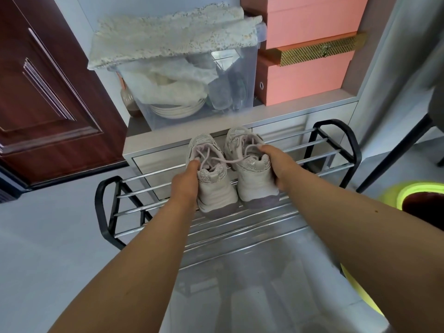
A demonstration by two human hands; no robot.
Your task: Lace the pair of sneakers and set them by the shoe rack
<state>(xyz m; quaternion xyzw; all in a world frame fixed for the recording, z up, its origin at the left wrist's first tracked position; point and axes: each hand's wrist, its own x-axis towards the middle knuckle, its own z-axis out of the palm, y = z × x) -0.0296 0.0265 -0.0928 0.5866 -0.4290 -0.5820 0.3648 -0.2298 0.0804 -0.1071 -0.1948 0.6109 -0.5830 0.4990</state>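
Two pale pink sneakers stand side by side on the top bars of the shoe rack (153,189), heels toward me. My left hand (186,179) grips the left sneaker (213,186) at its outer side, thumb near the opening. My right hand (276,165) grips the right sneaker (252,179) at its outer side, thumb over the collar. Loose laces (228,161) cross between the two shoes. Whether the soles rest on the bars I cannot tell.
The rack has chrome bars and black end frames (346,140). Behind it stands a grey cabinet holding a clear storage bin (235,75) with a cloth on top and pink boxes (307,78). A dark red door (48,92) is at left. A yellow-green rimmed bin (396,193) sits at right.
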